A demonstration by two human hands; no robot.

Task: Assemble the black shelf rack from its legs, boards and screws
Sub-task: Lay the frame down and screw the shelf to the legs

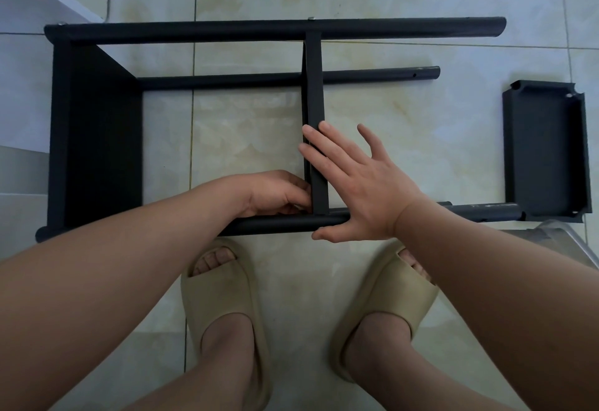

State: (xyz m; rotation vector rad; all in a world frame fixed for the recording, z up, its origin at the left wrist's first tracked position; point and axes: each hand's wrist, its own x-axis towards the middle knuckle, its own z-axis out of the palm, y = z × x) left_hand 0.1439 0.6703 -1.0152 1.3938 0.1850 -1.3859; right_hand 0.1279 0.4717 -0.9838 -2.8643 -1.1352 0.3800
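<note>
Most of what we see is pale tiled floor [252, 138], and on it the black rack [61, 118] lies on its side just ahead of our beige slippers [227, 297]. Its far leg [227, 29], back leg [252, 79] and near leg [275, 225] run left to right, joined at the left by the end board [103, 138]. A loose board [547, 151] lies flat on the tiles at the right, just beside the near leg's end and apart from the rest. The middle board [313, 93] stands edge-on between the far and near legs. Our right hand [359, 183] lies flat with its fingers spread wide, fingertips on the middle board and palm over the near leg. Our left hand [275, 193] has its fingers curled in against that board's near end; we cannot tell whether they pinch anything. Small silver screws [312, 18] sit on top of the far leg.
</note>
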